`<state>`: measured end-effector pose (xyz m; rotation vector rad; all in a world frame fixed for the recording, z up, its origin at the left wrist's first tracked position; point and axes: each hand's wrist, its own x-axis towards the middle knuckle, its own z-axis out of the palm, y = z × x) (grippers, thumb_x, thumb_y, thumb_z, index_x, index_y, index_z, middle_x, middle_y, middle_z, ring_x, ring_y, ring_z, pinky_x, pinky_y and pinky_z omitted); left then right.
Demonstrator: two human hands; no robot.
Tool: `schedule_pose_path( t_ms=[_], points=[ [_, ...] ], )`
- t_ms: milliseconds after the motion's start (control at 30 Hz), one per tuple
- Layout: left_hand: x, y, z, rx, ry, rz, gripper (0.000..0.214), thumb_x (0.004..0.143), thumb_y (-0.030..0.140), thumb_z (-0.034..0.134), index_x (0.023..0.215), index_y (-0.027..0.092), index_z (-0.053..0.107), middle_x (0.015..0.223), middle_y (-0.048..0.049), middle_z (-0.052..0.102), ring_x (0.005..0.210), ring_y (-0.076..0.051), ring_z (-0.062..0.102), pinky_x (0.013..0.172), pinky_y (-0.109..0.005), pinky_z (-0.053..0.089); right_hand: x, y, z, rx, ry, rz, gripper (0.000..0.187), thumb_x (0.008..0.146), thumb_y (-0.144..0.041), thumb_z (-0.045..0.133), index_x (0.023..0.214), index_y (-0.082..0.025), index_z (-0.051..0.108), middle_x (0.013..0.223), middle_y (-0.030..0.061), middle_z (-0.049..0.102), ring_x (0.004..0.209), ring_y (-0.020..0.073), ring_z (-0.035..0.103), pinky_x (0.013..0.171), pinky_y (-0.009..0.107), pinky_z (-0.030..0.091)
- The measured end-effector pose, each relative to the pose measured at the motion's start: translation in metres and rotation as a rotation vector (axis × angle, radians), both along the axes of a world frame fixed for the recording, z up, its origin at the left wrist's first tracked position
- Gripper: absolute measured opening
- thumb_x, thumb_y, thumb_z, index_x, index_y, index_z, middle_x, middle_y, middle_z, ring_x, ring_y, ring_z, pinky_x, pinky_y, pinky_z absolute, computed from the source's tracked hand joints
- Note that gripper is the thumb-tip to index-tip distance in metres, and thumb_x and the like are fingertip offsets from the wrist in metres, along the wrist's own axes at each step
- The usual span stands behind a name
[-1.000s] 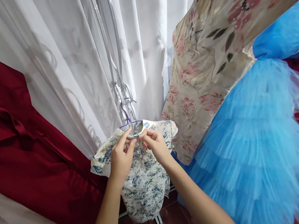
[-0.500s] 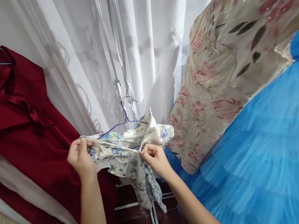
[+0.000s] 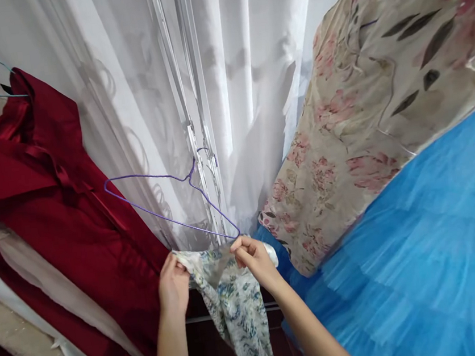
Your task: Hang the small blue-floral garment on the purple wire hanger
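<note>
A small white garment with a blue and green flower print (image 3: 235,304) hangs down between my hands, off its hanger. My left hand (image 3: 173,285) is closed on its left top corner. My right hand (image 3: 253,258) is closed on its right top corner, which touches the lower right end of a thin purple wire hanger (image 3: 167,200). The hanger is bare and tilted, its hook caught on a clear vertical rail (image 3: 196,120) in front of the white curtain (image 3: 133,87).
A dark red satin dress (image 3: 44,211) on a pale blue hanger hangs at the left, with cream cloth beneath it. At the right hang a beige dress with pink flowers (image 3: 375,105) and a bright blue tulle dress (image 3: 421,248). Dark red floor tiles show below.
The flowered garment has come off the purple hanger and dropped lower. My left hand moved back in toward the right one. The hanger now hangs bare and tilted.
</note>
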<state>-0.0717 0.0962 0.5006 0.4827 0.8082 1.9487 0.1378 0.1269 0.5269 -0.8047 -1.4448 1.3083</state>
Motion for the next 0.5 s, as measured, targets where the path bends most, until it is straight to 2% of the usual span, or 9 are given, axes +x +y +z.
schedule_pose_path(
  t_ms=[67, 133, 200, 267, 367, 433, 500],
  points=[
    [0.031, -0.010, 0.000, -0.026, 0.155, -0.179, 0.017, 0.078, 0.028, 0.072, 0.082, 0.015, 0.062, 0.069, 0.0019, 0.054, 0.059, -0.008, 0.048, 0.058, -0.019, 0.041, 0.004, -0.009, -0.005, 0.028, -0.082, 0.102, 0.011, 0.078, -0.026, 0.064, 0.088, -0.019, 0.062, 0.066, -0.0024, 0.060, 0.060, 0.0143, 0.053, 0.060, 0.025, 0.041],
    [0.058, -0.018, 0.006, -0.008, 0.463, -0.324, 0.017, 0.086, 0.033, 0.065, 0.085, 0.016, 0.063, 0.070, 0.0011, 0.054, 0.064, -0.010, 0.051, 0.062, -0.021, 0.041, 0.005, -0.021, -0.012, 0.047, -0.142, 0.200, 0.029, 0.074, -0.026, 0.072, 0.101, -0.020, 0.061, 0.084, -0.0002, 0.063, 0.076, 0.0175, 0.056, 0.071, 0.027, 0.045],
    [0.074, -0.022, 0.017, 0.034, 0.802, -0.401, 0.020, 0.092, 0.033, 0.057, 0.086, 0.016, 0.065, 0.074, -0.0012, 0.057, 0.073, -0.014, 0.054, 0.069, -0.024, 0.043, 0.002, -0.031, -0.019, 0.042, -0.128, 0.192, 0.032, 0.078, -0.029, 0.071, 0.106, -0.020, 0.059, 0.093, 0.0013, 0.062, 0.088, 0.0198, 0.056, 0.080, 0.030, 0.046],
    [0.079, -0.024, 0.028, 0.072, 1.045, -0.396, 0.020, 0.094, 0.032, 0.053, 0.087, 0.017, 0.065, 0.081, -0.0034, 0.059, 0.081, -0.017, 0.055, 0.076, -0.027, 0.043, -0.001, -0.036, -0.025, 0.024, -0.071, 0.106, 0.023, 0.088, -0.033, 0.061, 0.106, -0.019, 0.060, 0.093, 0.0025, 0.061, 0.091, 0.0207, 0.055, 0.085, 0.032, 0.045],
    [0.073, -0.022, 0.039, 0.116, 1.146, -0.367, 0.017, 0.092, 0.033, 0.055, 0.093, 0.019, 0.064, 0.094, -0.0055, 0.060, 0.091, -0.019, 0.056, 0.084, -0.029, 0.043, -0.003, -0.037, -0.028, -0.010, -0.020, 0.067, 0.024, 0.092, -0.039, 0.056, 0.100, -0.018, 0.064, 0.090, 0.0036, 0.062, 0.088, 0.0215, 0.055, 0.086, 0.033, 0.045],
    [0.067, -0.022, 0.035, 0.100, 1.110, -0.466, 0.026, 0.088, 0.037, 0.060, 0.108, 0.020, 0.061, 0.106, -0.0070, 0.060, 0.100, -0.021, 0.057, 0.091, -0.031, 0.044, 0.002, -0.037, -0.024, -0.044, -0.030, 0.087, 0.027, 0.091, -0.042, 0.057, 0.093, -0.017, 0.065, 0.087, 0.0035, 0.062, 0.084, 0.0211, 0.054, 0.081, 0.031, 0.045],
    [0.060, -0.024, 0.020, 0.017, 1.093, -0.640, 0.043, 0.086, 0.043, 0.061, 0.123, 0.021, 0.057, 0.116, -0.0085, 0.061, 0.109, -0.025, 0.056, 0.097, -0.034, 0.043, 0.013, -0.038, -0.017, -0.064, -0.056, 0.090, 0.029, 0.092, -0.044, 0.056, 0.087, -0.017, 0.065, 0.085, 0.0033, 0.061, 0.081, 0.0202, 0.054, 0.078, 0.029, 0.044]
  ],
)
